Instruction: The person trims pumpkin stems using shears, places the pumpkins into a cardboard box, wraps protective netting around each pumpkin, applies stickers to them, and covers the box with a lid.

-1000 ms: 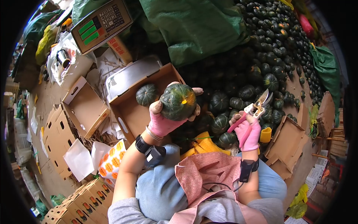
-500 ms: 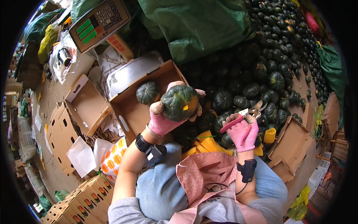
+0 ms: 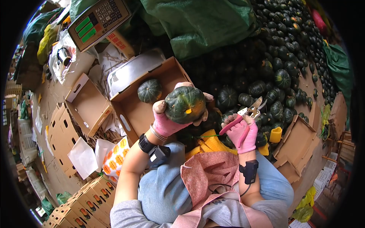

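Observation:
My left hand [image 3: 167, 123], in a pink glove with worn fingertips, is closed around a dark green pumpkin [image 3: 185, 103] with an orange-yellow patch. It holds the pumpkin up beside the right edge of an open cardboard box [image 3: 131, 114]. Inside that box lies a second green pumpkin [image 3: 149, 91]. My right hand [image 3: 241, 131], gloved the same way, is wrapped round red-handled pruning shears [image 3: 251, 110]. Their blades are spread and point up and to the right, over the pumpkin pile [image 3: 279, 95].
A scale display [image 3: 99, 22] stands at upper left, its metal pan [image 3: 133, 68] under the box. Other cardboard trays lie left [image 3: 88, 104] and right [image 3: 294, 146]. A green tarp [image 3: 205, 26] covers part of the pile. Yellow mesh [image 3: 211, 144] lies near my lap.
My right hand has moved slightly left with the shears. My left hand still holds the pumpkin in nearly the same place; the view has shifted a little.

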